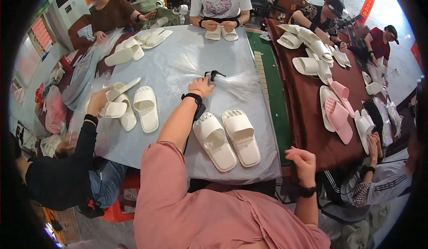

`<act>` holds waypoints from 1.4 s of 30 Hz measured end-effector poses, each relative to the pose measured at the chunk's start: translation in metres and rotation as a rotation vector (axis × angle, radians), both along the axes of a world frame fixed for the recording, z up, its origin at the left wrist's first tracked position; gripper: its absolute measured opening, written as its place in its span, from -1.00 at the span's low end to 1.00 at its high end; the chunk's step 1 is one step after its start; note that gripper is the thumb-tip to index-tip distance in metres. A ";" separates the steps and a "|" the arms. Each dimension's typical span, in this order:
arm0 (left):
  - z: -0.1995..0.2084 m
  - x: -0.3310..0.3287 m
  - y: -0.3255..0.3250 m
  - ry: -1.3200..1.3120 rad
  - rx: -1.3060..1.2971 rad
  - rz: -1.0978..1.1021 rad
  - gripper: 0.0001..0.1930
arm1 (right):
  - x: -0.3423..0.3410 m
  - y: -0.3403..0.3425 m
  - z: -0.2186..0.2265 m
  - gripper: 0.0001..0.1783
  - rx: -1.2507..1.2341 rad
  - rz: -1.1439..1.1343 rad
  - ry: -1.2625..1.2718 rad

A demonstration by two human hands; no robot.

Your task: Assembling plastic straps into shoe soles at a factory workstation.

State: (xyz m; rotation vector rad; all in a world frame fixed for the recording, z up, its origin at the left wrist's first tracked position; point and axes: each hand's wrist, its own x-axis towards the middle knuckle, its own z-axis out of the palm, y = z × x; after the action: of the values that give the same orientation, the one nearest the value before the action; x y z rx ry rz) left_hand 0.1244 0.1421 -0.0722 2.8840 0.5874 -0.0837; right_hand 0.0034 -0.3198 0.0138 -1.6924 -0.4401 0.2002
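My left hand [201, 87] reaches across the grey-covered table, its fingers stretched to a small black strap or clip [215, 75]. The black piece lies at the middle of a fanned bundle of thin clear plastic strands [236, 86], which spreads out to both sides. Whether a strand is between my fingertips is too small to see. My right hand [303, 163] is raised beside the table's right edge, fingers curled in; anything inside them is hidden. In front of me lie two white slippers, a left one [215, 143] and a right one [241, 137], side by side, soles down.
A person at left handles white slippers [127, 111]; another across holds a white pair [221, 34]. More white slippers [133, 48] lie at far left. On the brown-covered table [307, 133] at right are white and pink slippers [336, 113], with several people around.
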 end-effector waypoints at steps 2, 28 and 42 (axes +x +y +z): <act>0.002 -0.001 0.005 0.000 -0.025 0.002 -0.33 | -0.011 -0.019 0.018 -0.81 0.156 -0.037 0.102; -0.005 -0.157 -0.025 -0.155 -0.541 -0.164 -0.52 | -0.014 0.226 -0.089 -0.68 -0.540 0.328 -0.733; -0.016 -0.128 -0.033 -0.040 -1.035 0.073 -0.69 | -0.017 0.230 -0.089 -0.67 -0.721 0.421 -0.741</act>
State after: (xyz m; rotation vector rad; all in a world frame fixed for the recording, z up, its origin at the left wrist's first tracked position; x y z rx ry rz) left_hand -0.0036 0.1092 -0.0884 1.8555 0.4469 -0.2361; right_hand -0.0136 -0.0899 -0.0751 -2.3428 -1.4116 0.0199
